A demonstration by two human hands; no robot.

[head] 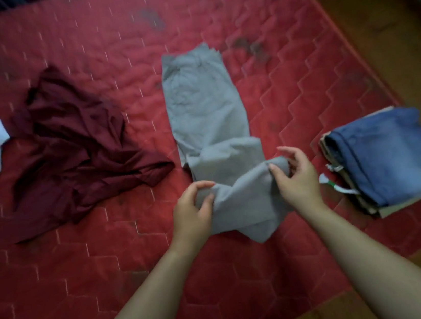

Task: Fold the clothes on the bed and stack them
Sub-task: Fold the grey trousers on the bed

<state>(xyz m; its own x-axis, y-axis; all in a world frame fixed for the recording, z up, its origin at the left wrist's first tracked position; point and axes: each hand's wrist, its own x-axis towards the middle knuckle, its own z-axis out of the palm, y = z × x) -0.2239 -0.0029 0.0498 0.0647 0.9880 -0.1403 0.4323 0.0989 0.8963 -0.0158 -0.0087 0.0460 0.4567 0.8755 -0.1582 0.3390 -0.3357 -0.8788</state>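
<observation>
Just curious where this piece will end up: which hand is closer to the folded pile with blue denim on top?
Right. The right hand grips the grey trousers just left of the pile, not touching it; the left hand grips them farther left.

Both hands pinched the near end of the grey trousers (205, 106) on the red bed (81, 42): left hand (193, 212), right hand (297, 177). Left of the trousers lay a crumpled maroon garment (74, 150); right, a folded stack (388, 157).

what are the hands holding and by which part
Both hold the grey trousers by the near end: the left hand pinches its left corner, the right hand its right corner.
</observation>
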